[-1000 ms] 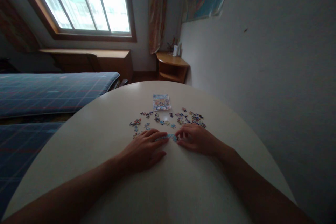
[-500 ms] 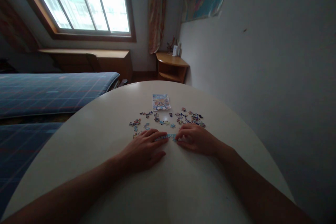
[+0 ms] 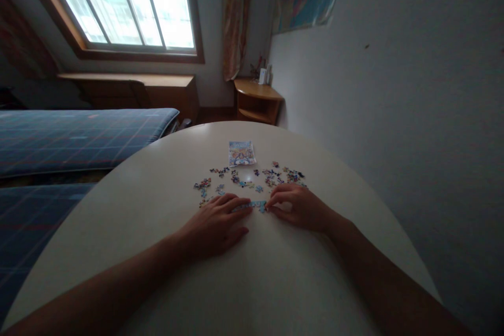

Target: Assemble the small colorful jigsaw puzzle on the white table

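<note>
A short strip of joined light-blue jigsaw pieces (image 3: 257, 203) lies on the white round table between my hands. My left hand (image 3: 220, 224) rests flat with fingers stretched over the strip's left part, hiding some of it. At the strip's right end, my right hand (image 3: 296, 208) has thumb and forefinger closed in a pinch on a puzzle piece, mostly hidden by the fingertips. Loose puzzle pieces (image 3: 202, 184) are scattered beyond my left hand, and a denser group of dark, colourful pieces (image 3: 293, 175) lies beyond my right hand.
A printed picture sheet (image 3: 241, 154) lies behind the pieces on the round table (image 3: 189, 147). To the left is a bed with a plaid mattress (image 3: 79, 139). A wall (image 3: 394, 115) runs along the right, and a small corner shelf (image 3: 258, 89) stands beyond the table.
My right hand has shifted slightly right, uncovering more of the strip's right end. My left hand stays in place.
</note>
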`<action>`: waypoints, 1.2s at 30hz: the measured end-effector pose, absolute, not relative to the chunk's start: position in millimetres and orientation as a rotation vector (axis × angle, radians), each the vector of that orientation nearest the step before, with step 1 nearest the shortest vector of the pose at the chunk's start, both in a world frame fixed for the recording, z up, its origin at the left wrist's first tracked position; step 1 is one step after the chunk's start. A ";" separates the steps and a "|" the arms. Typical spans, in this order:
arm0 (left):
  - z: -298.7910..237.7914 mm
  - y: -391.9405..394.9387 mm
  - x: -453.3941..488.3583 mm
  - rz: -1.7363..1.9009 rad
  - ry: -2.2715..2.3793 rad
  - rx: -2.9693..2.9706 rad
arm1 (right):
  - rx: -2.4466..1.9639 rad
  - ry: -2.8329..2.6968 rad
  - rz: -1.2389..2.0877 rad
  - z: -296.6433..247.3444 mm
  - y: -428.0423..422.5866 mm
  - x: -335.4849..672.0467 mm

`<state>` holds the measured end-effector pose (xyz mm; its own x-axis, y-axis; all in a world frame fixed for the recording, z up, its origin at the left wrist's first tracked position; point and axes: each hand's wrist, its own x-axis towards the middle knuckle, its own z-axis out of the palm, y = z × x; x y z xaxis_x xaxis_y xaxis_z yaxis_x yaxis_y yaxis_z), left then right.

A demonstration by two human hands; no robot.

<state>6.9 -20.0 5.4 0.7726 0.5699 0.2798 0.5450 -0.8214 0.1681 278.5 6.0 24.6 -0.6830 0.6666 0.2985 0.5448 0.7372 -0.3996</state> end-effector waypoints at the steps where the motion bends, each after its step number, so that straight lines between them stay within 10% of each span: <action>1: 5.6 -20.1 7.0 0.493 0.913 2.883 | -0.925 -2.523 0.386 25.1 6.0 278.6; 36: 3.3 -19.8 8.9 0.639 0.650 2.909 | -1.305 -2.297 0.065 10.5 19.5 286.4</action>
